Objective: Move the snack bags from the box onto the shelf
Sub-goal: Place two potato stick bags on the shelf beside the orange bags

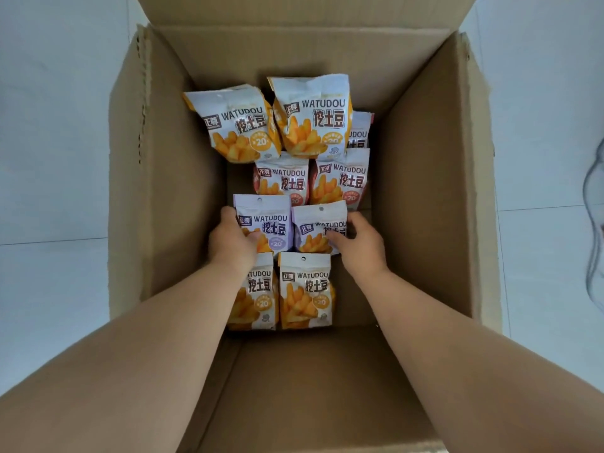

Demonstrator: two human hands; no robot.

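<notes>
Both hands down in the box (425, 178), one purple bag each.

Our left hand (232, 244) sits at the left edge of the left purple bag (266, 220), thumb on its front; our right hand (361, 245) mirrors it on the right purple bag (318, 228) — each hand is nearest its own bag. Both look to be pinching, though we cannot tell how firmly, since the fingers behind are hidden. The bags lie flat, long axes running away from us, tops far; the lift is straight up. The shelf is out of view. Our left wrist covers part of a near orange bag (305, 291) — a far bag by the right wall is half buried.
</notes>
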